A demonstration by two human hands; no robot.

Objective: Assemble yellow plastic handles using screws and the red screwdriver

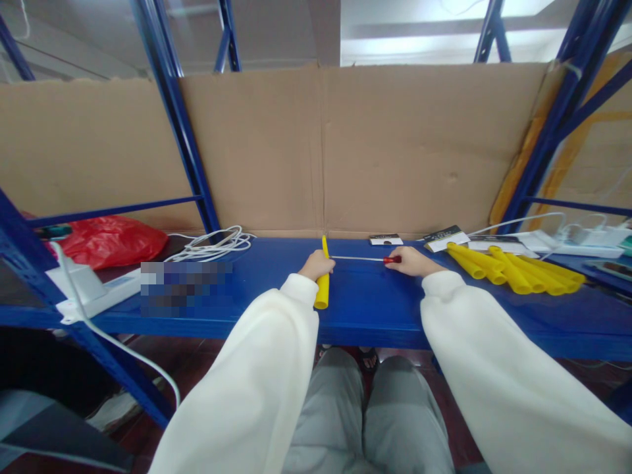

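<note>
Near the middle of the blue shelf, my left hand (pixel 317 264) is closed around a yellow tube (pixel 322 293), whose wider round end points towards me. My right hand (pixel 409 261) grips the red handle of a screwdriver (pixel 363 259). Its long thin metal shaft runs left to the tube, beside my left fingers. Whether the tip touches or enters the tube I cannot tell. Several more yellow tubes (pixel 516 270) lie side by side to the right of my right hand.
Cardboard (pixel 395 145) backs the blue shelf (pixel 276 289). Black-and-white cards (pixel 446 237) lie behind the yellow tubes. On the left are coiled white cable (pixel 224 243), a power strip (pixel 106 293) and a red plastic bag (pixel 116 240). Blue posts (pixel 190 145) flank the workspace.
</note>
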